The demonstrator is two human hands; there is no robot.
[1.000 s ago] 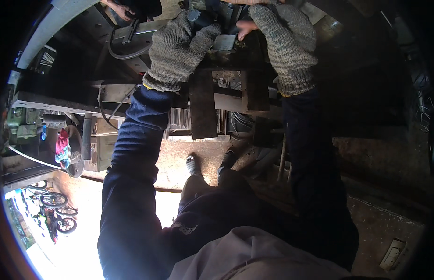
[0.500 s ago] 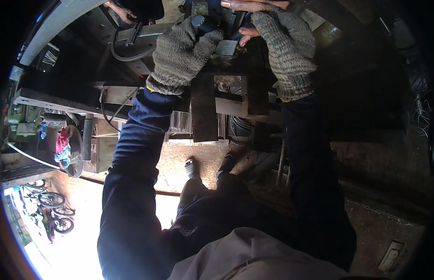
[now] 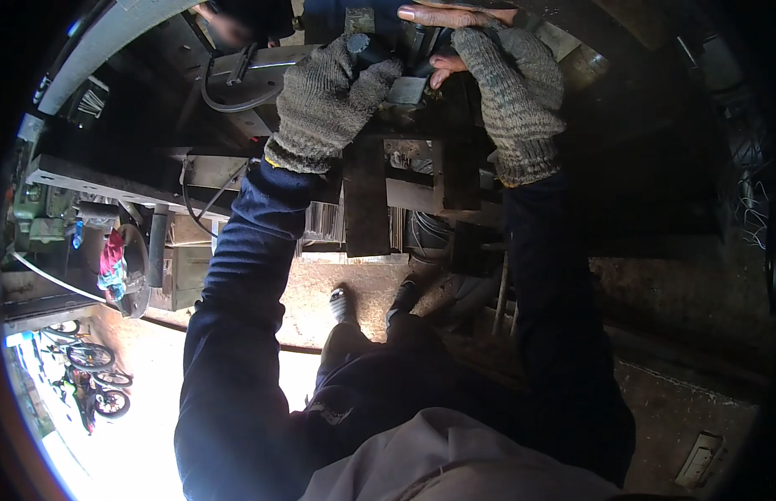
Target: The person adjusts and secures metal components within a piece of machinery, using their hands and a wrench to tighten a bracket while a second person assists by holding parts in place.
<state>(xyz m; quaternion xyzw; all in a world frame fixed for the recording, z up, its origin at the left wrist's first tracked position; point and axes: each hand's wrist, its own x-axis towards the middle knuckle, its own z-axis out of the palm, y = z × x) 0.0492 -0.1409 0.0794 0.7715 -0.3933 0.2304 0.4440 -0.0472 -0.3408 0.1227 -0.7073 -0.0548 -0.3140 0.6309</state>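
Note:
My left hand (image 3: 321,113), in a grey knitted glove, is closed around a dark round bar (image 3: 360,43), whose flat end shows above the thumb. Beside that thumb, a small flat grey metal block (image 3: 406,90) rests on the dark bench. My right hand (image 3: 522,100), gloved alike, is curled at the right; what it grips is hidden. Bare fingers (image 3: 442,15) stretch leftward past this glove, and another bare fingertip (image 3: 444,68) lies near the block; I cannot tell whose they are. Dark upright rods (image 3: 417,40) stand between the hands.
Another person's blurred hand (image 3: 231,32) is at the upper left, behind a curved metal handle (image 3: 229,106). A dark flat bar (image 3: 365,200) projects from the bench toward me. A wheel-like ring (image 3: 142,275) with coloured cloth (image 3: 112,263) stands left, and bicycles (image 3: 91,357) stand outside.
The view has shifted slightly. Both gloved hands keep nearly the same place and hold. The other person's hand at the upper left has moved and is blurred.

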